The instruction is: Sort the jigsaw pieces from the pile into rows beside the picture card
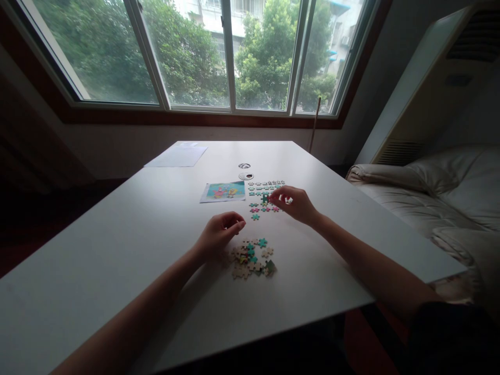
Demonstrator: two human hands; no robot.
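A heap of loose jigsaw pieces (252,258) lies on the white table (117,245) in front of me. My left hand (219,232) rests just left of the heap, fingers curled in; whether it holds a piece is hidden. My right hand (295,203) hovers farther out, fingertips pinched on a small puzzle piece (265,198) above rows of sorted pieces (266,185). More single pink and teal pieces (261,210) lie below the rows. A colourful reference picture (223,191) lies left of the rows.
Two small round objects (245,171) sit beyond the picture. A sheet of paper (177,155) lies at the table's far left. A padded couch (445,192) stands to the right, close to the table's edge. Large windows (203,52) fill the far wall.
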